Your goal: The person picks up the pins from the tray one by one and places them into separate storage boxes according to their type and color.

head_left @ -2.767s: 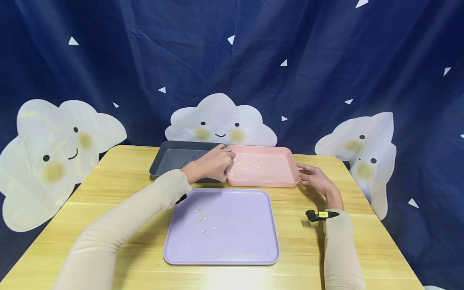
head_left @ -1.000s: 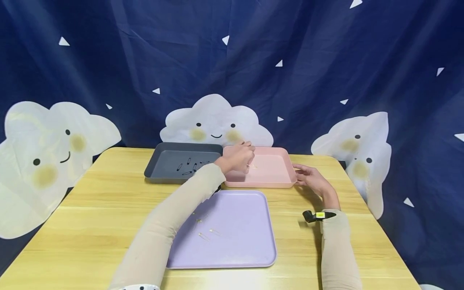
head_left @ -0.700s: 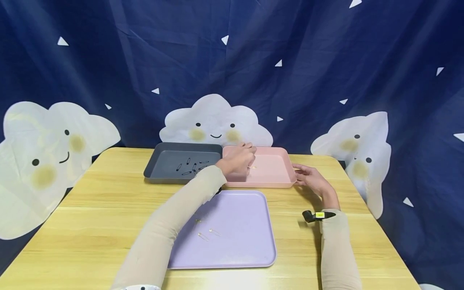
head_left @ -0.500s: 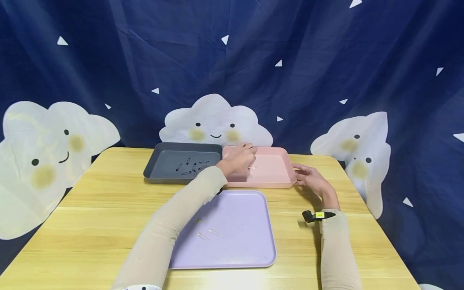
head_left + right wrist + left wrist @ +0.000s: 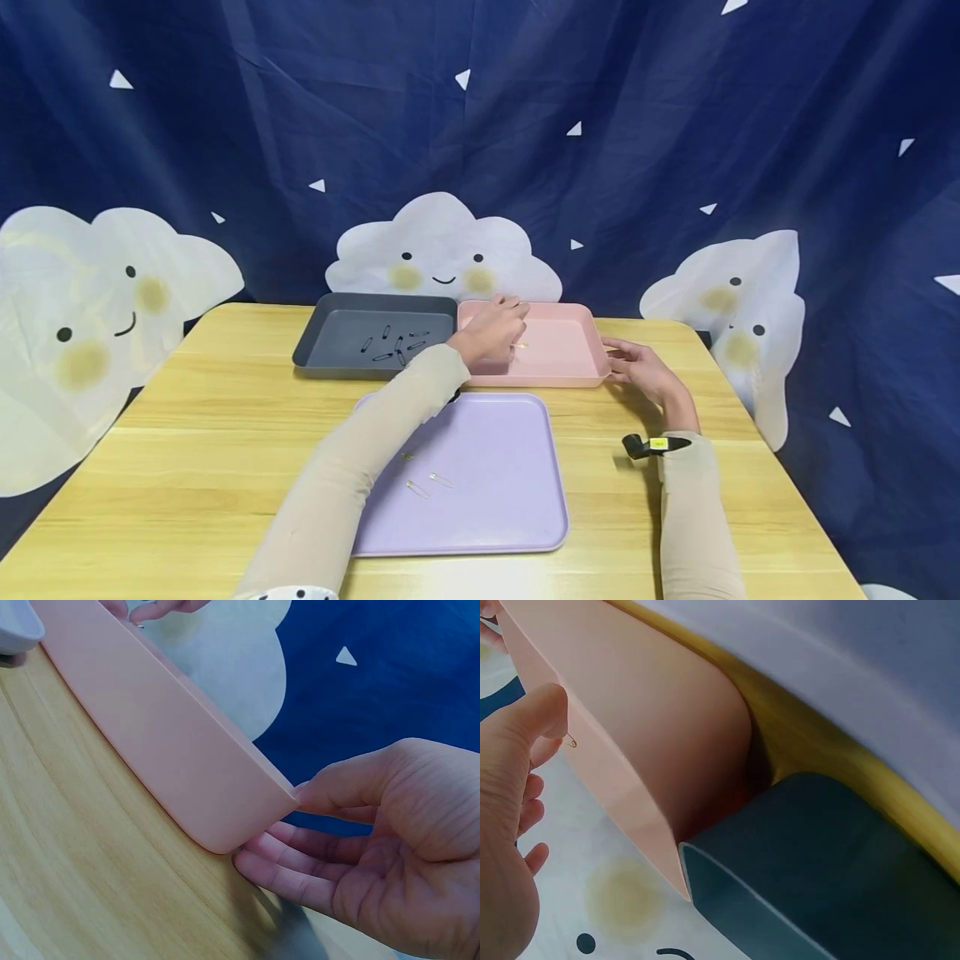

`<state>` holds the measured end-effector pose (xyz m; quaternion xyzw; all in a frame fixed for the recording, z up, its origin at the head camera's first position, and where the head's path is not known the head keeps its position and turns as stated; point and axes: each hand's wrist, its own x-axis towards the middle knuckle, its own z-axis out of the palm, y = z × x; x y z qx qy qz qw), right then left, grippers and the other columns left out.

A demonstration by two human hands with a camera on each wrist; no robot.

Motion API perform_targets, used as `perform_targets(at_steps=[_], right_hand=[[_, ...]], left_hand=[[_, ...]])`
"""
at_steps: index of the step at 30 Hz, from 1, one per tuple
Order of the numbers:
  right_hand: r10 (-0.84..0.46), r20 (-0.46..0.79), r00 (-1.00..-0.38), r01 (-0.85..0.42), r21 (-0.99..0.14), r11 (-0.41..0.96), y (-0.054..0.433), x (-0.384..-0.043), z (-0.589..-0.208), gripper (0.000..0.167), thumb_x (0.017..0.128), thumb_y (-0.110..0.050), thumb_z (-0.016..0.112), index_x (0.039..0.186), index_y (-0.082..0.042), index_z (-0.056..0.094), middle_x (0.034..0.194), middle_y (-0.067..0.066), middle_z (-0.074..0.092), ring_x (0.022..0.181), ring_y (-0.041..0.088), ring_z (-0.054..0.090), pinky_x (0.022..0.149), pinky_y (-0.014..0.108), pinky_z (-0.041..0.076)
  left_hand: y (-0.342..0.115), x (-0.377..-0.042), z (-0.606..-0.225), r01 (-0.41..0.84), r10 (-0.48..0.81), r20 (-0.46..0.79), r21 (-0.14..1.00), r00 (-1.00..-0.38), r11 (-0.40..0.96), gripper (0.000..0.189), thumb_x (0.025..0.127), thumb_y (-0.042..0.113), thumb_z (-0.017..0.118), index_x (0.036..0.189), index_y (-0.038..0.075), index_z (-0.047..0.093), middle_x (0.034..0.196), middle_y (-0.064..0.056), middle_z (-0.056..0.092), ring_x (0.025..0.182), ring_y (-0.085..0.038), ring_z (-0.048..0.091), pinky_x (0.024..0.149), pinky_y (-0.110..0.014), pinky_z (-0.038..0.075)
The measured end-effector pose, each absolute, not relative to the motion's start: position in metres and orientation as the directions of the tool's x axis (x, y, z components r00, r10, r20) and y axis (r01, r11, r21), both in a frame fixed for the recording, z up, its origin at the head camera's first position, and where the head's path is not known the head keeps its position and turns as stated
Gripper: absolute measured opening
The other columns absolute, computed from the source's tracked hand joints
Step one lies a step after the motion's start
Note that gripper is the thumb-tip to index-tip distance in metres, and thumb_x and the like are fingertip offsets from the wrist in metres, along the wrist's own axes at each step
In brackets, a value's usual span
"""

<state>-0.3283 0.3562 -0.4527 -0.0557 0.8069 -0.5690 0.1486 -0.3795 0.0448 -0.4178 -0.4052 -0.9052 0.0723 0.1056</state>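
My left hand reaches over the left part of the pink tray. Its thumb and forefinger pinch a gold safety pin, whose coiled end sticks out past the fingertips. At the pink tray's right end, my right hand holds the corner, with the thumb at the rim and the other fingers low against the outer wall. More gold safety pins lie on the flat purple tray, partly covered by my left forearm. The left hand also hides part of the pink tray's floor.
Left of the pink tray, and touching it, stands a dark grey tray with several black safety pins. All the trays rest on a wooden table. A blue curtain with printed clouds hangs behind the table's far edge.
My left hand has gone right, from the border between the grey and pink trays to over the pink one, uncovering the black pins. Lately it hardly moves; the right hand stays put.
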Motion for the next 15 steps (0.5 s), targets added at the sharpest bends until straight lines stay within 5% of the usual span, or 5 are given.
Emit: perform_targets(at_steps=[15], right_hand=[[-0.257,-0.166,-0.952,0.066,-0.932,0.356,0.3566,-0.3288,-0.4537,0.054,0.105,-0.001,0.046,0.157,0.004,0.032,0.144,0.038,0.044,0.105,0.011,0.064,0.091,0.025,0.057]], left_hand=[[0.0416,-0.3796,-0.4216,0.689,0.726,0.117,-0.241,-0.678,0.683,0.014,0.086,0.032,0.073,0.09,0.019,0.068,0.112,0.0,0.061,0.113,-0.022,0.053,0.102,-0.04,0.039]])
